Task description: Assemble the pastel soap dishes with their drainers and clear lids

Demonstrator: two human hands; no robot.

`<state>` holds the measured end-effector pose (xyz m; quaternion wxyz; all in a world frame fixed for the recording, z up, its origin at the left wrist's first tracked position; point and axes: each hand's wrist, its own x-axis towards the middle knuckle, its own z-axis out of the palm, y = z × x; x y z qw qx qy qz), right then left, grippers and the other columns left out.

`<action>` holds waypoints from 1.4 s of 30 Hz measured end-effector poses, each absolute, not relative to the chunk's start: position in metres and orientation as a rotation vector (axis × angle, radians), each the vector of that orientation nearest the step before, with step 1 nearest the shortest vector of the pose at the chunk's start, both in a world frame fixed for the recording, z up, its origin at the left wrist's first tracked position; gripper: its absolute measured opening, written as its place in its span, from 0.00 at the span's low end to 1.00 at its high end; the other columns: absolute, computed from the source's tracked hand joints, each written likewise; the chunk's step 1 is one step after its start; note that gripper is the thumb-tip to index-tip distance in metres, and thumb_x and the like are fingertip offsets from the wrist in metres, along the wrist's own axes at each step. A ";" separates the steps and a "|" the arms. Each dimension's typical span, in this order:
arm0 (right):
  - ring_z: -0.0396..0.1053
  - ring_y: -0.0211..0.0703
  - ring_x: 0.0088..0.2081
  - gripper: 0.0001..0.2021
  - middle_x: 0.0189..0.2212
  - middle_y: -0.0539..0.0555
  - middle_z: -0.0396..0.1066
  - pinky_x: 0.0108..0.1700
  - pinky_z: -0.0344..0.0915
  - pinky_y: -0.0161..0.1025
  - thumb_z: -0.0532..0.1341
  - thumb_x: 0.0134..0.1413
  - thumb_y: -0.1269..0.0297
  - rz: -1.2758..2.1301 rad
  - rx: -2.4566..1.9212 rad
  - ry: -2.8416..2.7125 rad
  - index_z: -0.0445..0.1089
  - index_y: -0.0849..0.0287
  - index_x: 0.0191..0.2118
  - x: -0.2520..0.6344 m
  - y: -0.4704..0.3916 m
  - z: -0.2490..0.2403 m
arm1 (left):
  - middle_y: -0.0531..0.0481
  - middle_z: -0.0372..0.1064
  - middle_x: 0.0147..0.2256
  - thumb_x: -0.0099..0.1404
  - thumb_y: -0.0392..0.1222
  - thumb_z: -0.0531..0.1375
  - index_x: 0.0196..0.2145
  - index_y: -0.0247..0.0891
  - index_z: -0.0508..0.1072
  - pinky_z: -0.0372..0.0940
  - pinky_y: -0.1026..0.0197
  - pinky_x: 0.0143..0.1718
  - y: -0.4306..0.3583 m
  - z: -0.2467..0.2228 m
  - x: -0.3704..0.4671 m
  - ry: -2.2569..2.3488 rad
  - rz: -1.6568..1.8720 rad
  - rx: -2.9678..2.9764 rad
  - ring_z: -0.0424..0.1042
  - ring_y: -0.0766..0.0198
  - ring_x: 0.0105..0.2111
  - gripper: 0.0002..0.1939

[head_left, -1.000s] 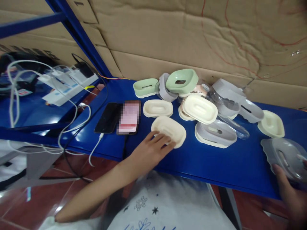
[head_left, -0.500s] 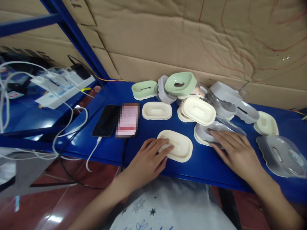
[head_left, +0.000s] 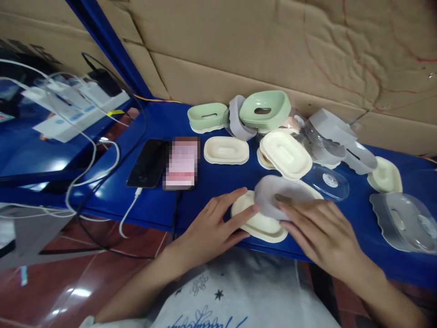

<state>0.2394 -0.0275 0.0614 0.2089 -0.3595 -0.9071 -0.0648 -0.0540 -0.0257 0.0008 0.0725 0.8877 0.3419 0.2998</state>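
A cream oval tray [head_left: 269,230] lies near the front edge of the blue table. My left hand [head_left: 218,221] is at its left side, fingers spread, with fingertips at its rim. Above the tray's right part, my right hand [head_left: 314,223] grips a grey oval dish [head_left: 273,196], blurred by motion, with fingers in its middle slot. Behind that dish, part of another cream tray [head_left: 312,189] shows, next to a clear cover [head_left: 329,182] with a round sticker.
Green dishes [head_left: 208,118], more cream trays [head_left: 226,150] and grey dishes [head_left: 360,156] sit at the back. Two phones [head_left: 146,164] lie to the left, with cables and a power strip [head_left: 82,118] beyond. A covered grey dish [head_left: 403,221] is at far right.
My right hand has lifted the grey dish and moved it left over the front cream tray. The clear cover now lies apart behind. My left hand's fingers have moved to the tray's rim.
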 end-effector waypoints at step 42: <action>0.63 0.69 0.72 0.30 0.72 0.62 0.64 0.70 0.63 0.70 0.58 0.72 0.69 -0.207 -1.474 -2.292 0.60 0.49 0.76 0.336 -0.010 0.020 | 0.34 0.46 0.77 0.69 0.32 0.63 0.66 0.40 0.69 0.63 0.33 0.70 -0.024 0.009 -0.055 0.939 0.689 2.566 0.50 0.37 0.76 0.29</action>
